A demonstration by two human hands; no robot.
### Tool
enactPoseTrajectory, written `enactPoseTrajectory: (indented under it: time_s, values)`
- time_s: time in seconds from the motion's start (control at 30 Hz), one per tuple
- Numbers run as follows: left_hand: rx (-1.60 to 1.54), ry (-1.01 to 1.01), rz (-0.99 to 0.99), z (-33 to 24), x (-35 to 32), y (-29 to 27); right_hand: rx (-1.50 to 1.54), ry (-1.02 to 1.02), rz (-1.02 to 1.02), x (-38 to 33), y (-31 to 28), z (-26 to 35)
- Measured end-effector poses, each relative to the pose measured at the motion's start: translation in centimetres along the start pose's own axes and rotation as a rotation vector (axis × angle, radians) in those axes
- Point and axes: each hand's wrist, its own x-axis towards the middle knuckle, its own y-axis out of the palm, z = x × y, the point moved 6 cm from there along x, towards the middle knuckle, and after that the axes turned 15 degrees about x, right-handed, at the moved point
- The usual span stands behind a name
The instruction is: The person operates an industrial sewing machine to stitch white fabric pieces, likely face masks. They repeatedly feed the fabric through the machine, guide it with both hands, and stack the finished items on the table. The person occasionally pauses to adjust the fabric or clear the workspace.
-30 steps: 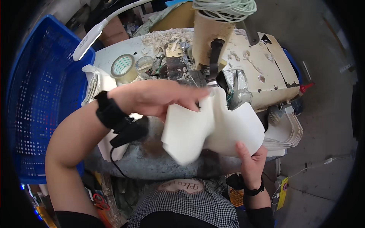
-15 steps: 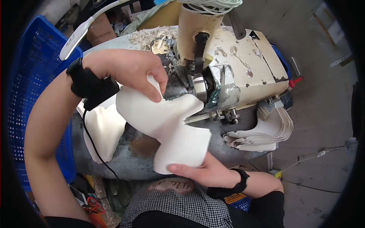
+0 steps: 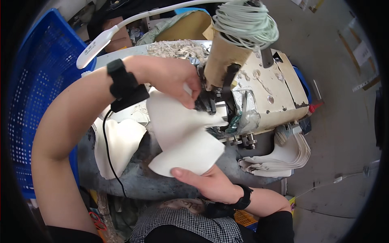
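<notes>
A white, leather-like cut piece with curved edges is stretched between my two hands. My left hand pinches its upper edge, close beside the metal working parts of a cream machine that looks like a skiving machine. My right hand grips the lower end, thumb on top and fingers beneath, hidden. The piece's right-hand lobe reaches to the shiny metal roller; whether it is under the roller I cannot tell.
More white pieces lie at the left on the grey worktop. A stack of similar pieces stands at the right. Shavings are heaped behind. A blue basket and a white lamp are at the left.
Both hands have carried the piece closer to the roller, and its lower end has swung a little leftward. The whole view has also shifted, so the machine appears lower and further right.
</notes>
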Motion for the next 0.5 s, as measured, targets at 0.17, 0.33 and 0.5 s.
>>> enactPoseTrajectory:
  time_s: [0.17,0.33,0.5]
  values:
    - [-0.138,-0.086,-0.194,-0.4,0.0,1.2,-0.491,-0.331,-0.027,-1.9,-1.6,1.8]
    - [-0.163,-0.14,-0.193,-1.1,0.5,1.8,-1.62,-0.912,-0.197,-4.7,-3.1,3.9]
    - [-0.449,-0.414,0.05,-1.7,0.1,2.8,-1.933,-1.146,-0.427,-6.8,-1.3,9.7]
